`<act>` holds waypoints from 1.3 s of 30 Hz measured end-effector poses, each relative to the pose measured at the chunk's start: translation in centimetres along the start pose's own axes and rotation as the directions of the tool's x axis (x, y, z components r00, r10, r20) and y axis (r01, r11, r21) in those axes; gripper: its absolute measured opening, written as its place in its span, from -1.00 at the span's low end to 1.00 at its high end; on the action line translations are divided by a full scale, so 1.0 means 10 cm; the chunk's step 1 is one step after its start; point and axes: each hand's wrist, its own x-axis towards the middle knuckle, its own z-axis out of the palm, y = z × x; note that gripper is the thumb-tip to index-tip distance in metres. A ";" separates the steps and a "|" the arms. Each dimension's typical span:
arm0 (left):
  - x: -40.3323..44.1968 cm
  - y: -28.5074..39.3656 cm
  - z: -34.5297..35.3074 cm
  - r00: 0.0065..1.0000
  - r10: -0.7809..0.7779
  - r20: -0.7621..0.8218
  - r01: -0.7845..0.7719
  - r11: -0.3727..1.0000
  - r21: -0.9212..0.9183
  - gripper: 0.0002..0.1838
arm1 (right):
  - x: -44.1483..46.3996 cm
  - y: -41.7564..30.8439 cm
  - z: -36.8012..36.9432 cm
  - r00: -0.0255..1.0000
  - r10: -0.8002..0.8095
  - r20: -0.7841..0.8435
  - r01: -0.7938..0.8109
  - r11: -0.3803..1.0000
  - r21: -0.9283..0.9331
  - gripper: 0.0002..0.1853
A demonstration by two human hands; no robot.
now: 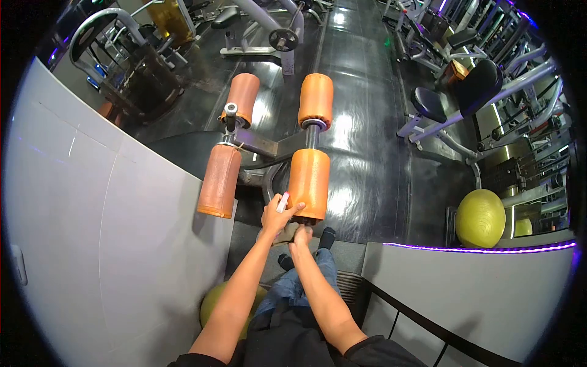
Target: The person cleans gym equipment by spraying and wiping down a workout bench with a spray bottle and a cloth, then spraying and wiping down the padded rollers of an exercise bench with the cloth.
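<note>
My left hand is at the lower end of an orange foam roller, its thumb lying against the roller. Between its fingers is a small white object with a pink end, whose kind I cannot make out. My right hand is closed just below the roller's end, at a greyish-brown cloth between the two hands. Its fingertips are partly hidden. Another orange roller sits farther along the same bar. Two duller, reddish-orange rollers are on the left.
A pale wall panel flanks the left side; a low grey partition with a purple light strip stands at right. Yellow-green exercise balls lie on both sides. Gym machines line the black floor. My feet are below the roller.
</note>
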 end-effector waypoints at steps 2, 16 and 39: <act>0.00 0.02 -0.03 1.000 0.029 -0.011 -0.029 0.999 0.023 -0.37 | 0.14 0.18 0.03 0.987 0.074 0.143 -0.059 0.993 -0.106 -0.39; 0.02 -0.10 0.02 0.998 -0.047 0.049 0.049 0.998 -0.039 -0.27 | -0.09 -0.97 -0.69 0.832 0.195 0.519 -0.136 0.979 -0.150 -0.66; -0.04 -0.08 0.05 0.997 0.037 -0.061 -0.042 0.995 -0.087 -0.34 | -0.23 -0.61 -0.44 0.790 0.194 0.582 -0.135 0.980 -0.144 -0.56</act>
